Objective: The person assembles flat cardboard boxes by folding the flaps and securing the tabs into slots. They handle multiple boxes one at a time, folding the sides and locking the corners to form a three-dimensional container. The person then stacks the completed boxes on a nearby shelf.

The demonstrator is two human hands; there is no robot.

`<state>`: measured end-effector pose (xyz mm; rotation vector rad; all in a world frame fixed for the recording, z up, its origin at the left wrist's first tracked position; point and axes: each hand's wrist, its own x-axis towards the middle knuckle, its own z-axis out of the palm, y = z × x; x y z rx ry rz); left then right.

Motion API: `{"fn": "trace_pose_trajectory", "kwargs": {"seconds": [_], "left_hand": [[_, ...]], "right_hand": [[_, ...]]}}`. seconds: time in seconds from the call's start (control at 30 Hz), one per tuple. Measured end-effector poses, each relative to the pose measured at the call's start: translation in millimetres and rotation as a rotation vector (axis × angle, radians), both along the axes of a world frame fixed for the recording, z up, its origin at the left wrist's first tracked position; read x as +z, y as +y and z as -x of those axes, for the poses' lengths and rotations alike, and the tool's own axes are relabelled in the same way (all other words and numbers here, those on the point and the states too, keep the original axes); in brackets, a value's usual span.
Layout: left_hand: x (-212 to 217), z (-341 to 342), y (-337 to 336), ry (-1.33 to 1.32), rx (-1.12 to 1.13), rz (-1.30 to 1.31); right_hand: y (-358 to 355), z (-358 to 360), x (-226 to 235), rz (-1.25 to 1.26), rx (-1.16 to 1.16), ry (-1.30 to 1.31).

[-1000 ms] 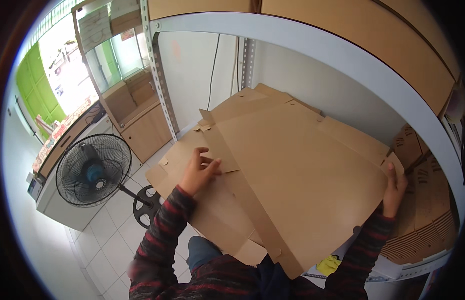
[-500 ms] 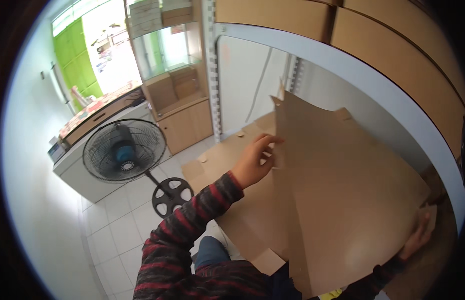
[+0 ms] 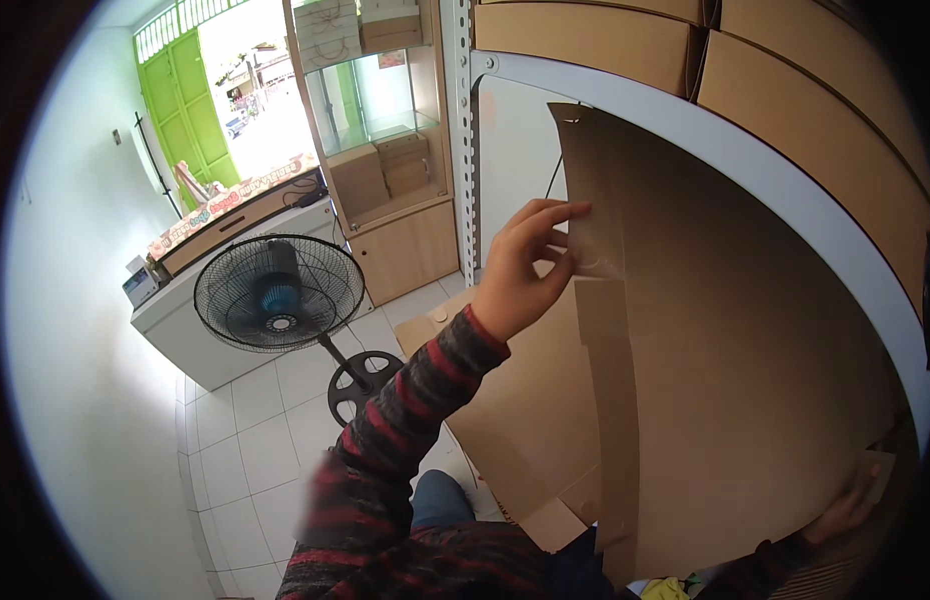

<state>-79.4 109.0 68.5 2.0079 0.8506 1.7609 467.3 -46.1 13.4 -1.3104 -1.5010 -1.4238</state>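
Observation:
A large brown cardboard sheet (image 3: 745, 330) with creased flaps stands tilted up in front of me, filling much of the right half. My left hand (image 3: 530, 265) holds its left edge near the upper part, with thumb and fingers bent about a flap. At the lower right, my right hand (image 3: 843, 512) grips the opposite edge beside a small flap; part of that hand is in shadow. Below and to the left lies another flat cardboard piece (image 3: 530, 390), partly covered by the raised sheet.
A metal shelf beam (image 3: 675, 115) curves over the cardboard, with brown boxes (image 3: 595, 40) above. Left of my arm stands a black pedestal fan (image 3: 280, 295), before a white counter (image 3: 200, 335). A wooden display cabinet (image 3: 410, 245) stands behind; a yellow item (image 3: 665, 588) shows at the bottom.
The cardboard sheet has been raised, its upper edge now closer to the shelf beam. My left hand has risen with it, and my right hand stays on the right edge. The view has shifted slightly.

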Motion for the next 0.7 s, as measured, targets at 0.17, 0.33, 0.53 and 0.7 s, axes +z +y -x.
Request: {"fn": "trace_pose_trajectory", "kwargs": {"seconds": [0.17,0.33,0.53,0.7], "left_hand": [[-14,17,71,-0.014,0.037,0.042],[-54,59,115,0.216,0.045,0.293],[-108,58,107,0.082,0.037,0.776],[-127,42,127,0.247,0.215,0.811]], "right_hand": [[22,14,-24,0.222,0.125,0.736],[30,59,-16,1.048,0.255,0.968],[41,130,3,1.526,0.511,1.079],[52,120,-15,1.625,0.704,1.061]]}}
